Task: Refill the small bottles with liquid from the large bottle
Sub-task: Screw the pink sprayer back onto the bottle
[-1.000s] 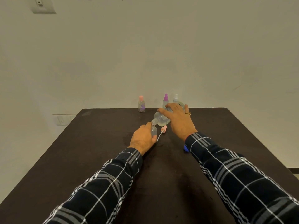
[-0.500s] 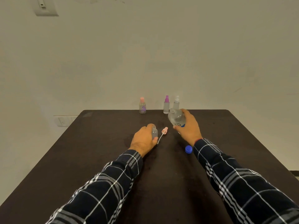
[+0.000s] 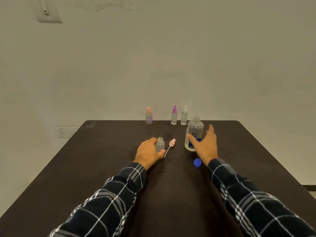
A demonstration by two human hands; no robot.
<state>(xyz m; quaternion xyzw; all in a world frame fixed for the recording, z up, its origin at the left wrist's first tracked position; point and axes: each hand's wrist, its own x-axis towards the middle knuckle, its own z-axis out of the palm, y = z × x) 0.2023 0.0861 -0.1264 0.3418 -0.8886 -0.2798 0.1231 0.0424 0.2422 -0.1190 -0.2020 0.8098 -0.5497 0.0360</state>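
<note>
The large clear bottle (image 3: 194,132) with a blue label stands upright and uncapped on the dark table (image 3: 106,168). My right hand (image 3: 206,146) is just beside it, fingers spread and straight, the thumb near its label. My left hand (image 3: 147,153) grips a small open bottle (image 3: 160,144) standing on the table. Its pink spray cap with tube (image 3: 171,145) lies between the two bottles. The blue cap (image 3: 197,162) of the large bottle lies by my right wrist.
Three small capped spray bottles stand along the far edge: a pink-capped one (image 3: 149,116), a purple-capped one (image 3: 174,115) and a white-capped one (image 3: 184,115). A plain wall rises directly behind the table.
My right hand tipped the large bottle back from the small one, set it upright on the table to the right and let go. My left hand kept holding the small bottle.
</note>
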